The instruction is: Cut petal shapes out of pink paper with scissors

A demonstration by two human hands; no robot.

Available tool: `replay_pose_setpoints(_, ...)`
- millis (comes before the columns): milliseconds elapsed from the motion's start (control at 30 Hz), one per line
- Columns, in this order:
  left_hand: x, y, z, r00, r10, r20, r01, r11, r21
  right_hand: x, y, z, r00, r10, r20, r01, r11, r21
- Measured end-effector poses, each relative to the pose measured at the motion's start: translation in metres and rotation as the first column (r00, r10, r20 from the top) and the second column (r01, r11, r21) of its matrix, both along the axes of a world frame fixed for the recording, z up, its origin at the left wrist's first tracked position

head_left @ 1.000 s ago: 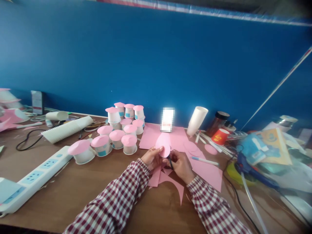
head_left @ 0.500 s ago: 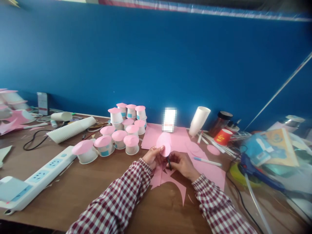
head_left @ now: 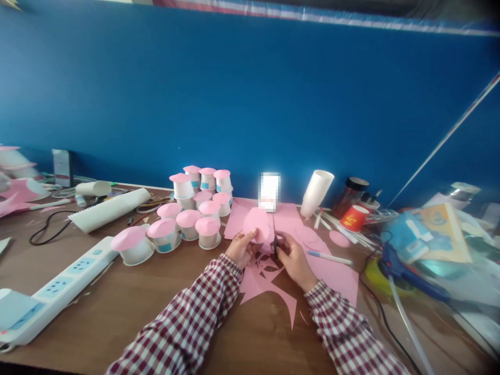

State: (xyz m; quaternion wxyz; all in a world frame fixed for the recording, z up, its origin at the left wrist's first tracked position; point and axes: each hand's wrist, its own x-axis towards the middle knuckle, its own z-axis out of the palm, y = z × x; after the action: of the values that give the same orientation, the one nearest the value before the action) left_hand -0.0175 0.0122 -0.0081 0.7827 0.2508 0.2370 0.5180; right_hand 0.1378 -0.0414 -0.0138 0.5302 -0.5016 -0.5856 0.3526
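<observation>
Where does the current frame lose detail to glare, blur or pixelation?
Head view: the upright block beyond the pink paper disc is bright white and pixelated; head view: pale plastic near the right edge looks smeared; head view: left hand, right hand and scissors are soft but readable.

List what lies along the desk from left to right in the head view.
Power strip → pink-topped cup nearest the left hand → left hand holding a pink paper piece → right hand holding dark-handled scissors → red cup → blue tool.
</observation>
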Motion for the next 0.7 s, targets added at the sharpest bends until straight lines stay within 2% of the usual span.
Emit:
replay_pose_setpoints(100, 0.001, 0.004, -0.003, 0.992, 0.103, -0.071, -0.102, 0.995, 0.025, 0.003, 0.002, 0.001, 0.991, -0.123, 0.045, 0.120, 0.990, 0.069)
replay_pose_setpoints(200, 0.002, 0.005, -0.003, 0.981, 0.168, -0.101, -0.165, 0.986, 0.038, 0.003, 0.001, 0.003, 0.985, -0.159, 0.059, 0.153, 0.983, 0.098)
replay_pose_setpoints(467, 0.002, 0.006, -0.001, 0.959, 0.245, -0.146, -0.242, 0.970, 0.037, -0.003, -0.001, -0.001, 0.993, -0.090, 0.082, 0.083, 0.993, 0.084)
replay_pose_setpoints(600, 0.001, 0.011, -0.009, 0.890, 0.359, -0.282, -0.340, 0.933, 0.113, -0.006, -0.005, 0.003, 0.997, -0.021, 0.080, 0.018, 0.999, 0.041)
replay_pose_setpoints(700, -0.001, 0.015, -0.015, 0.824, 0.418, -0.382, -0.375, 0.908, 0.185, -0.009, -0.008, 0.008, 0.994, 0.082, 0.076, -0.081, 0.997, -0.014)
